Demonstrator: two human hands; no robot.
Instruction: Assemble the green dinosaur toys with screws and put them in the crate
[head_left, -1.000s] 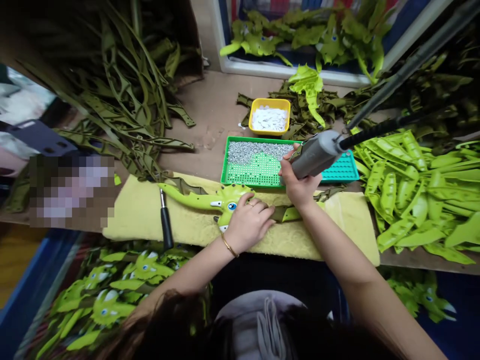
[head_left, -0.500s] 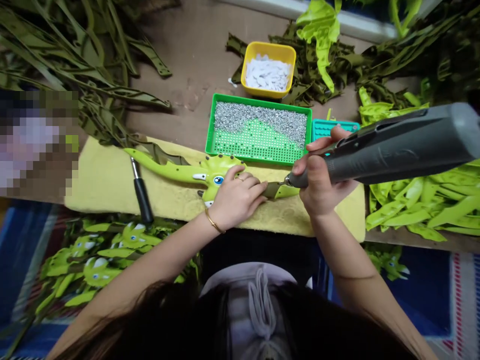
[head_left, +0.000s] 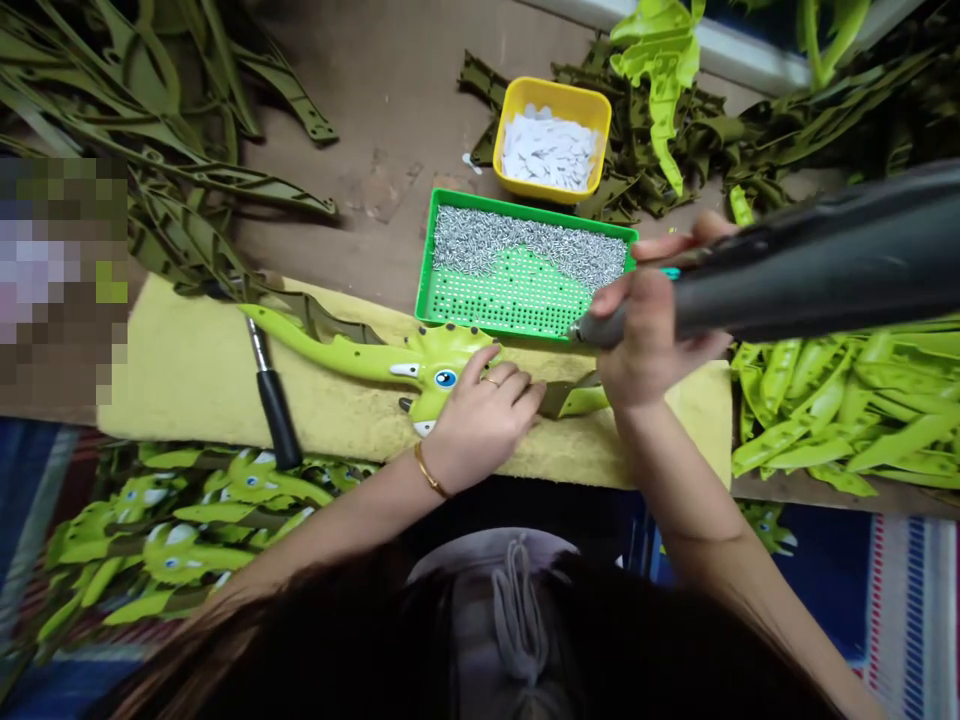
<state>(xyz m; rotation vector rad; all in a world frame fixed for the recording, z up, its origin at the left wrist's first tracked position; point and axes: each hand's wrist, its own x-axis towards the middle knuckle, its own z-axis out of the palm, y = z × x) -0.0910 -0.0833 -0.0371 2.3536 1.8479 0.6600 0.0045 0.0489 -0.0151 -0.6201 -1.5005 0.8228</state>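
- Green plastic dinosaur head (head_left: 439, 362) lies sideways on a yellow fuzzy pad (head_left: 172, 375), its long horn pointing left.
- Left hand (head_left: 480, 420) presses flat on it, fingers a bit apart.
- Right hand (head_left: 649, 340) grips a grey rotary tool (head_left: 787, 280) tight.

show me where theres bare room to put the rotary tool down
Brown bench top shows between the olive strips and the yellow tray; yellow pad shows left of the black-handled tool. Crowded right of the green pegboard tray, among bright green pieces.

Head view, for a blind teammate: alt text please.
A right hand holds a grey power tool over a green dinosaur-shaped piece, which the left hand presses onto a yellow pad. Beyond lie a green tray of metal pins and a yellow tub of white pieces.
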